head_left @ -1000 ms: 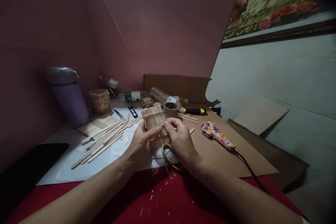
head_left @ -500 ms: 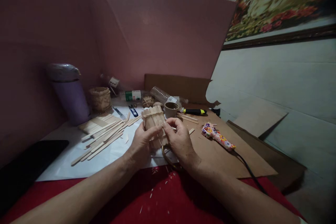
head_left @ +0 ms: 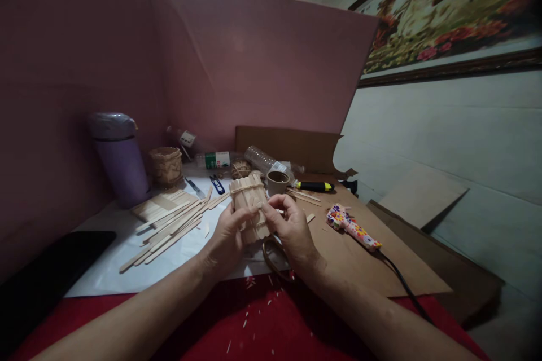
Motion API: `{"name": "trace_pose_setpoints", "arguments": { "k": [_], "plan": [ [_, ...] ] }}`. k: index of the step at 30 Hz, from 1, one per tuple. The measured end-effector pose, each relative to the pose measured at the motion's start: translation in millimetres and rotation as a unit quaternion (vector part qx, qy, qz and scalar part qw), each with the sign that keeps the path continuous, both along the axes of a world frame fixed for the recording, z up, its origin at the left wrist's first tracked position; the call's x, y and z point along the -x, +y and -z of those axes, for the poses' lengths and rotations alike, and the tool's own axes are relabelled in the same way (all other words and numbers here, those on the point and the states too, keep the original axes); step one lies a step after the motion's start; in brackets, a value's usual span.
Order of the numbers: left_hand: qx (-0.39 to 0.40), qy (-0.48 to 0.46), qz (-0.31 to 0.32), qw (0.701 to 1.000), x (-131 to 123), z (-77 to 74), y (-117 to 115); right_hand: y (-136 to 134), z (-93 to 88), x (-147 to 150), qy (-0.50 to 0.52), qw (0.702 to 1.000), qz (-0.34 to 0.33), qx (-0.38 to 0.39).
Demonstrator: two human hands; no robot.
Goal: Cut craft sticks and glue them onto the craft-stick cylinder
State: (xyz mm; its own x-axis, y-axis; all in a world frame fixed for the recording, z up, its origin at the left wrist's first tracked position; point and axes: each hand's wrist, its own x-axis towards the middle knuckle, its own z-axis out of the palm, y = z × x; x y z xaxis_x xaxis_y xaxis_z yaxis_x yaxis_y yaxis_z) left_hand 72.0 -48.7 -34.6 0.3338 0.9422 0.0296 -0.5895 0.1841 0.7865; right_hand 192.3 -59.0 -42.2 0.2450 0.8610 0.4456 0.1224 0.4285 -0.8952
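A small cup-like piece of upright wooden sticks, with twine round its upper part, is held above the front of the white sheet. My left hand grips it from the left, thumb across its front. On the right side, my right hand has thumb and index finger pinched at the stick piece; anything small between those fingertips is too small to make out. A dark ring-shaped handle shows just under my right hand. Loose wooden sticks lie fanned out to the left.
Behind stand a purple tumbler, a woven pot, plastic bottles and a tape roll. A yellow-black cutter and flowered glue gun with cord lie on cardboard at right. A black object is front left.
The view has shifted slightly, so the scene sits a little lower. The stick piece is tilted a bit differently in my hands, which keep hold of it.
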Motion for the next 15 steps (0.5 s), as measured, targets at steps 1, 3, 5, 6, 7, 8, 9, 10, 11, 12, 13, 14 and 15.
{"name": "trace_pose_setpoints", "arguments": {
  "k": [1, 3, 5, 6, 7, 8, 9, 10, 11, 12, 13, 14, 15],
  "plan": [
    [-0.001, 0.003, 0.002, 1.0, -0.3, 0.2, -0.3, 0.2, 0.1, -0.1, -0.002, 1.0, 0.003, -0.001],
    [-0.007, 0.007, -0.002, 1.0, -0.9, 0.4, -0.9, 0.9, 0.4, -0.5, -0.002, 1.0, 0.006, 0.0],
    [-0.02, 0.01, -0.01, 1.0, -1.1, 0.3, -1.4, 1.4, 0.9, -0.9, 0.001, 1.0, 0.005, 0.004],
    [-0.027, 0.01, -0.012, 1.0, -1.0, 0.1, -1.8, 1.6, 1.1, -1.1, 0.003, 1.0, 0.003, 0.007],
    [-0.031, 0.01, -0.009, 0.999, -0.9, -0.3, -2.2, 1.7, 1.3, -1.3, 0.006, 1.0, 0.003, 0.01],
    [-0.034, 0.009, -0.004, 0.999, -0.6, -0.7, -2.6, 1.8, 1.5, -1.5, 0.008, 1.0, 0.002, 0.012],
    [-0.032, 0.007, 0.002, 0.999, -0.2, -1.2, -3.0, 1.8, 1.6, -1.6, 0.009, 1.0, 0.001, 0.013],
    [-0.028, 0.003, 0.009, 1.0, 0.2, -1.6, -3.3, 1.8, 1.8, -1.6, 0.01, 1.0, 0.001, 0.014],
    [-0.023, -0.002, 0.014, 1.0, 0.6, -2.1, -3.4, 1.9, 2.0, -1.6, 0.011, 1.0, 0.001, 0.014],
    [-0.017, -0.007, 0.017, 1.0, 1.0, -2.5, -3.5, 2.0, 2.1, -1.5, 0.012, 1.0, 0.001, 0.015],
    [-0.011, -0.012, 0.018, 1.0, 1.4, -2.9, -3.3, 2.0, 2.3, -1.3, 0.013, 1.0, 0.001, 0.015],
    [-0.006, -0.016, 0.019, 1.0, 1.6, -3.1, -3.1, 2.1, 2.4, -1.1, 0.013, 1.0, 0.002, 0.016],
    [0.0, -0.017, 0.02, 1.0, 1.8, -3.3, -2.9, 2.0, 2.4, -1.0, 0.012, 1.0, 0.004, 0.015]
  ]
}}
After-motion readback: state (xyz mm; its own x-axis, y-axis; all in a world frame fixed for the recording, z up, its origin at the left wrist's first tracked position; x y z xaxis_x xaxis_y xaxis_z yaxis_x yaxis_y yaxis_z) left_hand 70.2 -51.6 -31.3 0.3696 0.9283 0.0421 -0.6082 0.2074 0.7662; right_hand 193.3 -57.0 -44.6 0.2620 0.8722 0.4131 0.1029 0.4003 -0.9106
